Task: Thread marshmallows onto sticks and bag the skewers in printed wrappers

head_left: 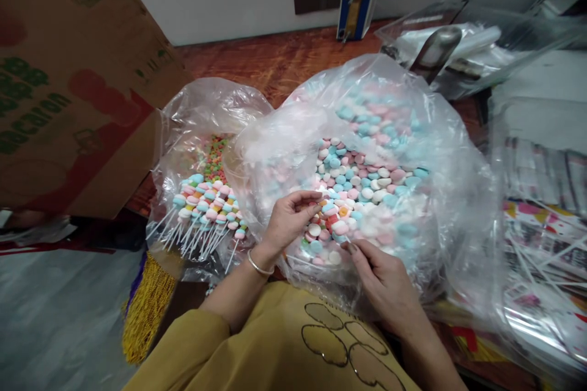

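My left hand (293, 217) is pinched, thumb against fingertips, over a heap of small round candies (367, 177) in pink, blue and white. What its fingertips hold is too small to tell. Lower and to the right, my right hand (378, 269) is also pinched; something pale shows at its fingertips, too blurred to name. Between the hands are layered candies (340, 227) with red and orange bits. The heap fills a large clear plastic bag (440, 128) opened out around it. Left of my left hand lie several macaron-shaped lollipops (206, 208) with white sticks.
A smaller plastic bag (220, 98) holds tiny red and green candies (215, 156). A cardboard box (77, 85) stands at the left. A blue device (360, 5) sits against the wall. Clear packaging with white sticks (545, 256) lies at the right. Yellow fringe (149, 308) hangs below left.
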Demonstrator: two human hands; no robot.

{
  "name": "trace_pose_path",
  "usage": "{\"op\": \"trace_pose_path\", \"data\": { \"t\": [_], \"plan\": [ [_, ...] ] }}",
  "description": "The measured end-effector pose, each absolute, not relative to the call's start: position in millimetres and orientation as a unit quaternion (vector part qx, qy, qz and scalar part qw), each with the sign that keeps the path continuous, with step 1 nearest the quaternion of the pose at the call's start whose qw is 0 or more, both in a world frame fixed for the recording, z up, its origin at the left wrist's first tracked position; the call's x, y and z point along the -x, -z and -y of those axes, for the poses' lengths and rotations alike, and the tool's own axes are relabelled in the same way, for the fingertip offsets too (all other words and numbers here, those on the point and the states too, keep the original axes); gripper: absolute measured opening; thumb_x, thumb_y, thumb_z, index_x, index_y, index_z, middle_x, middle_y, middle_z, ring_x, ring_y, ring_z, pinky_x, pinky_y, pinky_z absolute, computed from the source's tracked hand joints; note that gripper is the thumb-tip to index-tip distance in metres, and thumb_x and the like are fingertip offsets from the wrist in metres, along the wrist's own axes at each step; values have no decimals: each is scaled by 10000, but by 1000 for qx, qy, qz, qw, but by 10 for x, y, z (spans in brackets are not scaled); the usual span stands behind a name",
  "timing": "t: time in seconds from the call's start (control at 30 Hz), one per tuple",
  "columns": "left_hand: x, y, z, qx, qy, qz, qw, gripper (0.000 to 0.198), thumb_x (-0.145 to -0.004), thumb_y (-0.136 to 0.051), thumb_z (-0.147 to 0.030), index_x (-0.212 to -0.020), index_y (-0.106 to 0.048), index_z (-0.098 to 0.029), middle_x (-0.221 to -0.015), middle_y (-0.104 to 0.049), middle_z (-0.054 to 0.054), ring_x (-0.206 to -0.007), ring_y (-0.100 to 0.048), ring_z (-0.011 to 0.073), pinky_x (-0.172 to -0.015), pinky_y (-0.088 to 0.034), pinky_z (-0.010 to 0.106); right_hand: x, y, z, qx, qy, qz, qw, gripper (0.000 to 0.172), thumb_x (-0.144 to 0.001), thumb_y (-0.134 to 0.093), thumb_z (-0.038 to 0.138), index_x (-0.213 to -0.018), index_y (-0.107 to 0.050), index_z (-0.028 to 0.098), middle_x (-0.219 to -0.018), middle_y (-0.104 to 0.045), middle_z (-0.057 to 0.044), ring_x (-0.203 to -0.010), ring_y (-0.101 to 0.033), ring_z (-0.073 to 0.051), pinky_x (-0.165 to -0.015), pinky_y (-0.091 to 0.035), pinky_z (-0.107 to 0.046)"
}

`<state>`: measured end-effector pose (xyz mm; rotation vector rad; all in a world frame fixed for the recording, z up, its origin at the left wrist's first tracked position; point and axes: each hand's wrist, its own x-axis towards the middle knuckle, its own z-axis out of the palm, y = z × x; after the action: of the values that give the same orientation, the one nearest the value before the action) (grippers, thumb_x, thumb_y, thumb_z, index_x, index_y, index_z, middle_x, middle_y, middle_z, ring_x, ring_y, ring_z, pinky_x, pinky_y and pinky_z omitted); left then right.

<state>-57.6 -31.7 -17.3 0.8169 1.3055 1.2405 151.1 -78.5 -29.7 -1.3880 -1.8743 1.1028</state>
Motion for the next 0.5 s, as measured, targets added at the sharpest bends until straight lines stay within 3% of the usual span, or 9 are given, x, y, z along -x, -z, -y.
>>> {"op": "trace_pose_path", "data": {
  "t": [0.3,0.5],
  "plan": [
    [620,251,241,-245,-562,-483,625,506,-659,-930,-291,-1129,-766,-200,-1075,-798,82,-865,-760,177,-699,-597,245,-1455,408,760,510,-463,633,352,361,-1037,-482,431,-1087,-756,201,-1042,-787,-66,-916,-724,-209,-755,-529,-252],
    [677,217,251,-320,-545,-509,585,361,-670,-918,-272,-1000,-808,-176,-993,-805,76,-864,-740,173,-760,-575,261,-1565,427,761,513,-475,633,333,375,-1019,-517,460,-1103,-784,210,-1059,-801,-68,-957,-736,-226,-789,-546,-265]
  ]
}}
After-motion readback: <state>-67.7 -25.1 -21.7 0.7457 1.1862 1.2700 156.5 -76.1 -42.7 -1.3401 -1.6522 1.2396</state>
